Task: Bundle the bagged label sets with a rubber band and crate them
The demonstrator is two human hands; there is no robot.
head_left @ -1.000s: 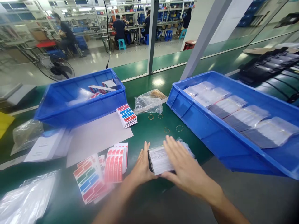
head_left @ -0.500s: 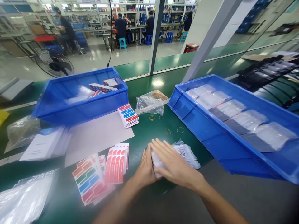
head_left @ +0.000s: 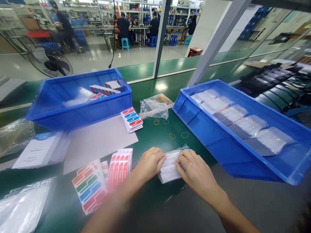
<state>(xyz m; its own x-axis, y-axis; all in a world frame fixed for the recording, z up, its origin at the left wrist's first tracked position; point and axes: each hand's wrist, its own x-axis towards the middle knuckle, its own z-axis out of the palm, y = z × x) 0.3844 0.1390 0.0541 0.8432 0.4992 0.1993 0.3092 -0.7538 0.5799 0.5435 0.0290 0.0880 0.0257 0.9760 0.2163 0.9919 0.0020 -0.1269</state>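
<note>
One head-worn camera looks forward and down, close over a green table [head_left: 155, 136], with a workshop hall behind.

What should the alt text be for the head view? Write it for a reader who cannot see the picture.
Two bare hands, left hand and right hand, grip a stack of bagged white cards with a rubber band across it, on a green bench. Colour-striped label sheets lie to the left; blue bins sit behind.
</note>
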